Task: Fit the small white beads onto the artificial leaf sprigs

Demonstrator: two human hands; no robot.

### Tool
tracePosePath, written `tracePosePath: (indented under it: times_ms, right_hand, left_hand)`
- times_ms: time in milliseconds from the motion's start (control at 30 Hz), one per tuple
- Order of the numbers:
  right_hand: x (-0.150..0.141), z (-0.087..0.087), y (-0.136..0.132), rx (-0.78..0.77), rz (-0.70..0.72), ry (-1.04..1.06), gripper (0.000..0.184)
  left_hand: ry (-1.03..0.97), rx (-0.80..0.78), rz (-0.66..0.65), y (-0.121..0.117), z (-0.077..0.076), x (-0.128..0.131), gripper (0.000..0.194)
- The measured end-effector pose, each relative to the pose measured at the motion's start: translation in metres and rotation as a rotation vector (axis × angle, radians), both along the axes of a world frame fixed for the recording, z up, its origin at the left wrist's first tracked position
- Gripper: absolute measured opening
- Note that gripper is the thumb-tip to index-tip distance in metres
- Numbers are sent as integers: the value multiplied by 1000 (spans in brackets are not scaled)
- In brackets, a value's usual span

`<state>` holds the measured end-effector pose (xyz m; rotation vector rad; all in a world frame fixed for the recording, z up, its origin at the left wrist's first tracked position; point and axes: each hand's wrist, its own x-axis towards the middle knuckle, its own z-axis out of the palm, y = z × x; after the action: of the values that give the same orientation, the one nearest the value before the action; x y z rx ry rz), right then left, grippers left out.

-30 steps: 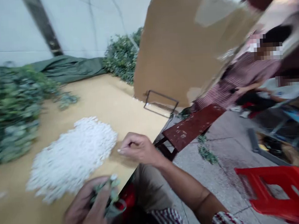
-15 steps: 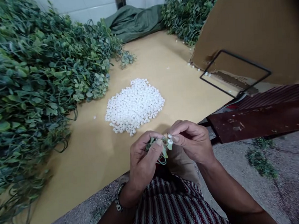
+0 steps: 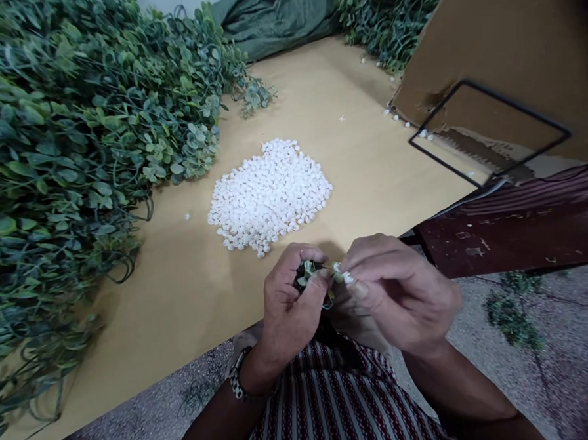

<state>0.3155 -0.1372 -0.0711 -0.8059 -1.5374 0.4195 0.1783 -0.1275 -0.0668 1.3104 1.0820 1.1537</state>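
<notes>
My left hand is closed around a small artificial leaf sprig, its green leaves poking out between thumb and fingers. Against it, my right hand pinches small white beads or flower heads at the sprig's right end. The fingertips of both hands are close together, above my lap at the table's front edge. Just beyond them lies a heap of small white pieces like those in my fingers. How the white pieces join the sprig is partly hidden by my fingers.
A big mound of artificial greenery covers the table's left side, with more greenery at the back right. A dark green cloth lies behind. On the right a cardboard box leans near a black wire frame. Leaf sprigs lie on the floor.
My right hand has turned over, its back now facing up, and sits slightly farther right. The left hand keeps its hold on the sprig. The whole view has shifted a little.
</notes>
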Motion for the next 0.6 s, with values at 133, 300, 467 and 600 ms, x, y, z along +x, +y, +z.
tracePosePath:
  times_ms: [133,300,467,600]
  right_hand:
    - [0,-6,1,65,-98,-259,25]
    - [0,-22,1,15,-162,-231,21]
    - [-5,-27,-1,-136,-144,-14,18]
    - [-7,-29,-4,-268,-94,156,13]
  left_hand:
    - [-21,57,40,1,-6,1,6]
    - [-94,15,12,-2,-11,0,6]
    - [-41,6,20,-4,-6,2,8]
    - [-95,-88,30,-3,-3,7,7]
